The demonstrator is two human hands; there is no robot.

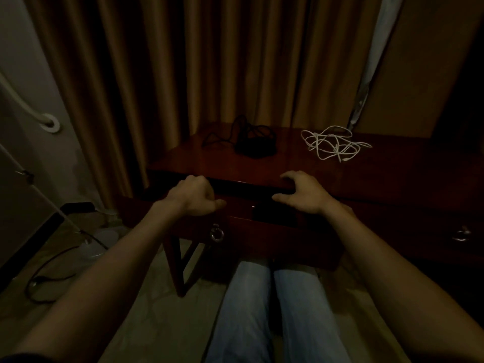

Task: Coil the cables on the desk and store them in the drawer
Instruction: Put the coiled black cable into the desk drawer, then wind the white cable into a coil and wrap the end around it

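Tabletop (262,166) carries tangled black cable (251,142) back left, white cable (332,145) back right. Left hand (192,196) curls over open drawer (262,239) front edge; right hand (303,192), fingers spread, rests on tabletop edge.

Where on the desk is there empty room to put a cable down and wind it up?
Bare wood lies between the black cable and the white cable, and a wider bare strip of desk runs in front of both, up to the left hand and right hand. The back is crowded with the two tangles.
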